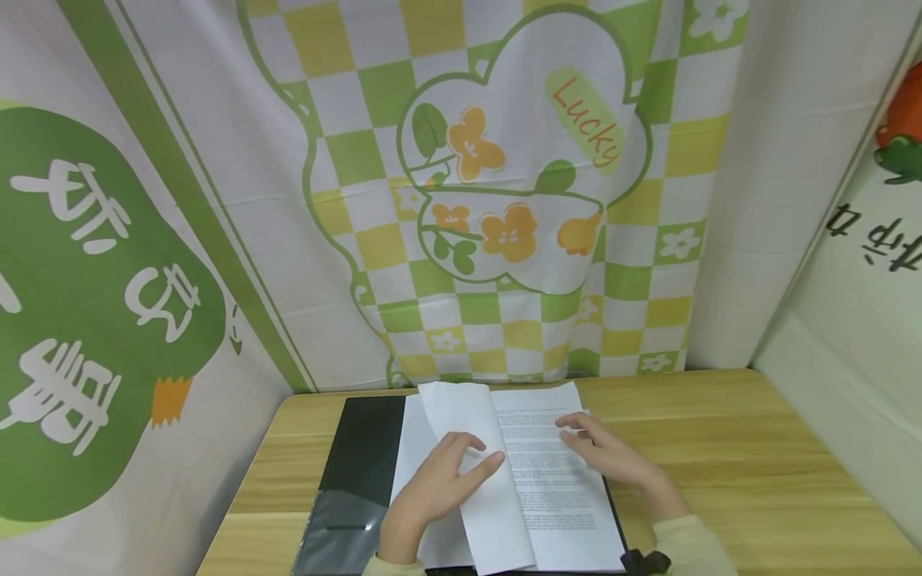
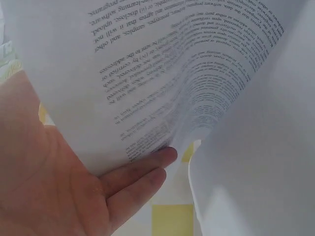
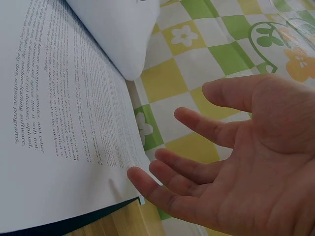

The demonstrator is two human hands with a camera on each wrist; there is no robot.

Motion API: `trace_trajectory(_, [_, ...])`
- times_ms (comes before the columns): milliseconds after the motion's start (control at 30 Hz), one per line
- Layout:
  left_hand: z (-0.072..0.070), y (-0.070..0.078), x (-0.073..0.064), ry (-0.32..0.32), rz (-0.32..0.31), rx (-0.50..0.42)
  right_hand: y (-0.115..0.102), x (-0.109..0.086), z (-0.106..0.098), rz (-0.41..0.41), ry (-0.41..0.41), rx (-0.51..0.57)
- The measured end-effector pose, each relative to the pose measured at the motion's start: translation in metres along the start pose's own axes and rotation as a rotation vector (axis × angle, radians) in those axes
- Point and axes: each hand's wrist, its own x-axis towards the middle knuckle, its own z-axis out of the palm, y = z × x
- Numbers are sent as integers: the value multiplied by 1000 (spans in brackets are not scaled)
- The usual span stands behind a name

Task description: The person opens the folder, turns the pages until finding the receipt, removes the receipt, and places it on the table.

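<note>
A black folder (image 1: 369, 444) lies spread on the table, with white printed sheets (image 1: 558, 500) on its right side. One sheet (image 1: 499, 516) is lifted and curves over toward the left. My left hand (image 1: 435, 484) is at this curved sheet, thumb and fingers spread apart. In the left wrist view, two straight fingers (image 2: 140, 179) touch the printed face of the bent paper (image 2: 118, 64). Over the right edge of the printed page, my right hand (image 1: 612, 458) hovers with fingers apart. The right wrist view shows its palm (image 3: 266, 172) with nothing held.
The wooden table (image 1: 727, 464) extends on both sides of the folder. A patterned curtain (image 1: 504, 336) hangs close behind the table's back edge, and further cloth panels (image 1: 238, 448) stand at the left and right. A dark strap (image 1: 644, 562) is around the right wrist.
</note>
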Motion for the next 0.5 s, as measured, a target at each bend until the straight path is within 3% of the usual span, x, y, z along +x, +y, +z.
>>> trace_trajectory(367, [-5, -3, -4, -23, -12, 30, 5, 1, -3, -36, -16, -44])
trace_trajectory(500, [-8, -5, -6, -36, 5, 52, 3, 0, -1, -3, -10, -24])
